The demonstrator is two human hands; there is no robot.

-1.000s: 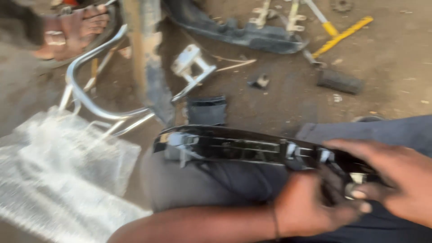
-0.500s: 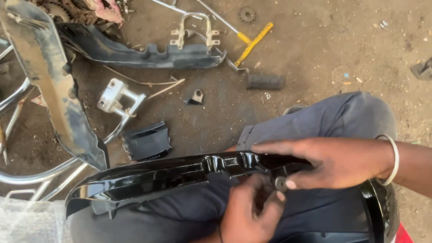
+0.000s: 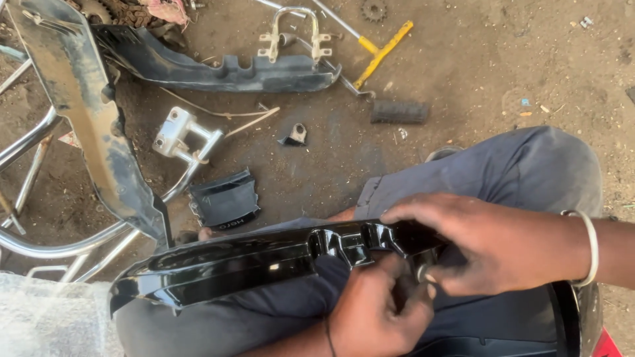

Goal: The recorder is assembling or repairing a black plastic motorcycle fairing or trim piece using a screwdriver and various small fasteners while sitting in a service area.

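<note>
One glossy black panel (image 3: pixel 264 261) across the lap, two hands on it: right hand (image 3: pixel 493 248) curled over its top edge, left hand (image 3: pixel 377 311) pinching underneath, fingers (image 3: pixel 413 291) closed.

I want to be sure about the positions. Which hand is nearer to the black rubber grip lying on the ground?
The right hand. It rests on the glossy black panel on the lap, just below the rubber grip in the view. The left hand sits lower, under the panel, farther from it.

Right hand (image 3: pixel 493 248): bare, plain silver-coloured bangle (image 3: pixel 589 248) round wrist. Left hand (image 3: pixel 377 311): bare, thin dark thread (image 3: pixel 327 328) round wrist. No sleeves visible. Legs: grey-blue trousers (image 3: pixel 503 172), fabric creased.
</note>
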